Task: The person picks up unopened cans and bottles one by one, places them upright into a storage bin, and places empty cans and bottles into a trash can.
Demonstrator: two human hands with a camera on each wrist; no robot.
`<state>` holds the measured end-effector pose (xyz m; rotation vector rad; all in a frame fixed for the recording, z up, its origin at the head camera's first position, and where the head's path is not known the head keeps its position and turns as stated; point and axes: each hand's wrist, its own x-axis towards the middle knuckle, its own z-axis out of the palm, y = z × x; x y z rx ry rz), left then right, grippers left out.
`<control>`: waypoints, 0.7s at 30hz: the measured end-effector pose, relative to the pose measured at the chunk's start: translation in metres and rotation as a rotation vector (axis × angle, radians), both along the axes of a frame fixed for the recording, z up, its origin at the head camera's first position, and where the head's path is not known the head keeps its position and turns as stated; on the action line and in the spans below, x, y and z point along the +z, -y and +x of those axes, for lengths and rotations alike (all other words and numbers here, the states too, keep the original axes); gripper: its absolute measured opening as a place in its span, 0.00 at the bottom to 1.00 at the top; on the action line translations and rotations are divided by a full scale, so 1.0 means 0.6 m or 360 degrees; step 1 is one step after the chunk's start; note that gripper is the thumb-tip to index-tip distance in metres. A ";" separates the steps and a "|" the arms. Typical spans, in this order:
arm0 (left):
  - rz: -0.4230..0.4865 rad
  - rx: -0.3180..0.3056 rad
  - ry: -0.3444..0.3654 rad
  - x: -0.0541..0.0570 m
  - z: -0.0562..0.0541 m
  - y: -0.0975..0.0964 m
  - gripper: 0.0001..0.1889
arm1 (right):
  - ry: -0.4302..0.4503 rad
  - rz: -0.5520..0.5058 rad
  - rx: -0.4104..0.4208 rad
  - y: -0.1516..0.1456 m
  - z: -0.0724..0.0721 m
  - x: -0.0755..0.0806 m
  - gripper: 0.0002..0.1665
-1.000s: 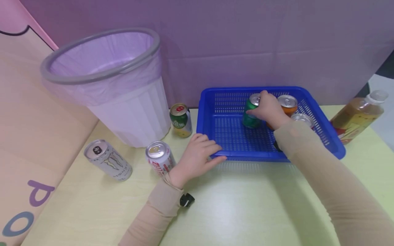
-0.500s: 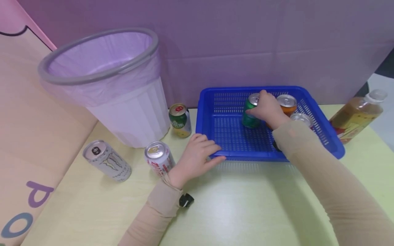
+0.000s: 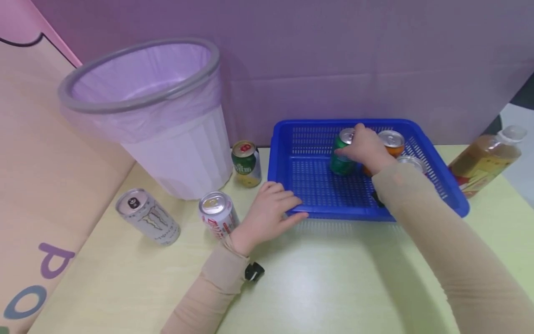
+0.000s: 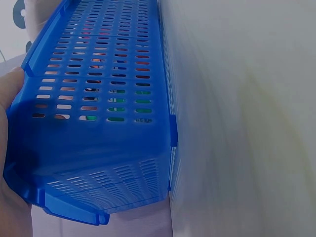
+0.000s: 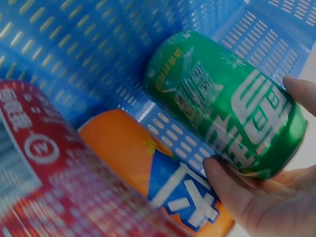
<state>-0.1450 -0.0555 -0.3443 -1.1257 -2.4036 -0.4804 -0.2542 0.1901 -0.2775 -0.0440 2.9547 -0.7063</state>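
Observation:
A blue plastic basket (image 3: 283, 185) with slotted walls stands on the table. My left hand (image 3: 267, 213) holds its near left corner, fingers over the rim and thumb along the front; in the left wrist view a thumb (image 4: 11, 85) lies at the rim. Inside the basket my right hand (image 3: 367, 150) grips a green soda can (image 3: 340, 162), which stands upright. In the right wrist view, fingers and thumb are around the top end of the green can (image 5: 227, 103). Beside it are an orange can (image 5: 123, 143) and a red can (image 5: 64, 163).
Left of the basket stand a green-and-gold can (image 3: 246, 167), a white can with red lettering (image 3: 217, 211) and a grey energy drink can (image 3: 150, 218). Behind them is a lined white bin (image 3: 187, 153). A bottle of amber drink (image 3: 484, 160) stands right of the basket.

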 end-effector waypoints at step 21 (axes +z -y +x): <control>-0.0006 0.0009 -0.0005 0.002 0.001 0.000 0.13 | 0.0097 0.0029 -0.0017 -0.012 0.023 0.065 0.46</control>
